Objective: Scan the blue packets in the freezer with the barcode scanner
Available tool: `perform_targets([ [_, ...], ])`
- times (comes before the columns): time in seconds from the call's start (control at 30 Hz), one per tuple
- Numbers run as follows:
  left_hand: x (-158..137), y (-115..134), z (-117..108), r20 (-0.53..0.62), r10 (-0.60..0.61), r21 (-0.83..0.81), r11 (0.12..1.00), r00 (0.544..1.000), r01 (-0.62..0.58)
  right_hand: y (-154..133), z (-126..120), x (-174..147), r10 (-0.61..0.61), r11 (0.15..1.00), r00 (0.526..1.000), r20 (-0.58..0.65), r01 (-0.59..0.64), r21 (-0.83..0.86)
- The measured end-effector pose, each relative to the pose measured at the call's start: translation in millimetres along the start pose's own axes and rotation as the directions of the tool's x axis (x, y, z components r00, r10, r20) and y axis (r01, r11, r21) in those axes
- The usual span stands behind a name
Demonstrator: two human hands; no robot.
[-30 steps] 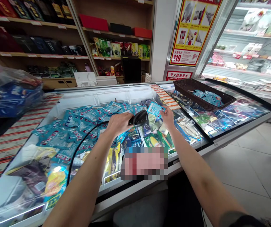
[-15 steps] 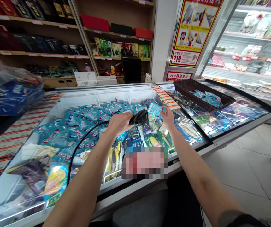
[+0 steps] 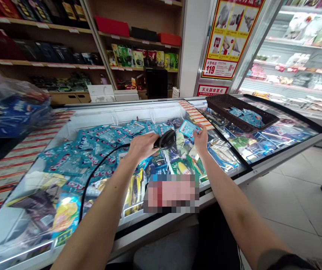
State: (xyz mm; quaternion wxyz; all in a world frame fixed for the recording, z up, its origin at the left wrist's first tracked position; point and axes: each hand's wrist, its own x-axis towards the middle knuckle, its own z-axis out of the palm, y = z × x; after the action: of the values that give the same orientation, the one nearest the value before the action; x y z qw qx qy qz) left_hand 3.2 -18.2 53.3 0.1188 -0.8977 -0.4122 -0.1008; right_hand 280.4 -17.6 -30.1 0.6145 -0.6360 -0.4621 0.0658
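Note:
My left hand (image 3: 143,145) is closed around the handle of a black barcode scanner (image 3: 167,139), whose head points right. The scanner's cable (image 3: 93,171) runs back beneath my left forearm. Between the fingertips of my right hand (image 3: 201,138) is a small blue packet (image 3: 188,129), held up to the right of the scanner head and apart from it. Many similar blue packets (image 3: 104,135) lie in a heap on the glass top of the chest freezer (image 3: 138,221), left of my hands. A brown basket (image 3: 219,108) at the far right holds several more.
Under the glass, bagged frozen goods (image 3: 181,167) fill wire baskets. Price labels (image 3: 17,157) line the freezer's left strip. A plastic-wrapped blue bundle (image 3: 14,108) stands at the left. Shelves (image 3: 48,26) are behind, a lit fridge (image 3: 295,71) to the right. A blurred-out item (image 3: 173,193) is at the front edge.
My right hand has shifted slightly right with the blue packet, away from the scanner. My left hand and the scanner have hardly moved.

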Motion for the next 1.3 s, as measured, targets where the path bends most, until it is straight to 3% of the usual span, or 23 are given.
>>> perform_targets([
  [0.13, -3.4, -6.4, 3.6, -0.083, 0.002, -0.009, 1.000, 0.997, -0.003, -4.2, -5.8, -3.3, 0.030, 0.988, 0.989, -0.147, -0.051, -0.143],
  [0.33, -12.7, -11.5, 5.4, -0.143, -0.019, -0.026, 1.000, 0.990, 0.015, -8.5, -6.0, -6.1, 0.099, 0.960, 0.980, -0.171, -0.139, -0.243],
  [0.53, -17.4, -10.3, 5.0, -0.159, -0.017, -0.036, 0.999, 0.987, 0.011, -7.7, -3.9, -6.6, 0.028, 0.920, 0.974, -0.225, -0.113, -0.374],
  [0.7, -16.6, -11.5, 4.4, -0.158, -0.033, -0.043, 0.999, 0.987, 0.027, -14.2, -5.4, -10.5, 0.060, 0.907, 0.979, -0.195, -0.135, -0.399],
  [0.8, -16.1, -14.2, 2.5, -0.143, -0.045, -0.048, 0.998, 0.989, 0.038, -21.7, -8.0, -11.4, -0.006, 0.899, 0.991, -0.133, -0.053, -0.435],
  [0.9, -15.6, -17.2, 1.1, -0.140, -0.052, -0.035, 0.998, 0.989, 0.047, -30.6, -7.4, -11.5, -0.165, 0.864, 0.985, 0.058, 0.172, -0.474],
  [0.97, -15.0, -18.3, 1.3, -0.140, -0.063, -0.032, 0.998, 0.988, 0.059, -36.0, -4.3, -12.2, -0.286, 0.804, 0.922, 0.261, 0.379, -0.458],
  [1.07, -14.3, -18.4, 2.5, -0.137, -0.074, -0.033, 0.997, 0.988, 0.071, -40.2, 2.9, -13.7, -0.389, 0.687, 0.757, 0.525, 0.618, -0.382],
  [1.13, -14.7, -18.8, 3.1, -0.130, -0.059, -0.030, 0.998, 0.990, 0.055, -39.6, 7.8, -14.0, -0.390, 0.634, 0.686, 0.614, 0.684, -0.361],
  [1.3, -20.7, -25.5, 4.3, -0.135, -0.037, -0.005, 0.999, 0.990, 0.037, -33.6, 15.5, -12.5, -0.350, 0.569, 0.599, 0.720, 0.747, -0.345],
])
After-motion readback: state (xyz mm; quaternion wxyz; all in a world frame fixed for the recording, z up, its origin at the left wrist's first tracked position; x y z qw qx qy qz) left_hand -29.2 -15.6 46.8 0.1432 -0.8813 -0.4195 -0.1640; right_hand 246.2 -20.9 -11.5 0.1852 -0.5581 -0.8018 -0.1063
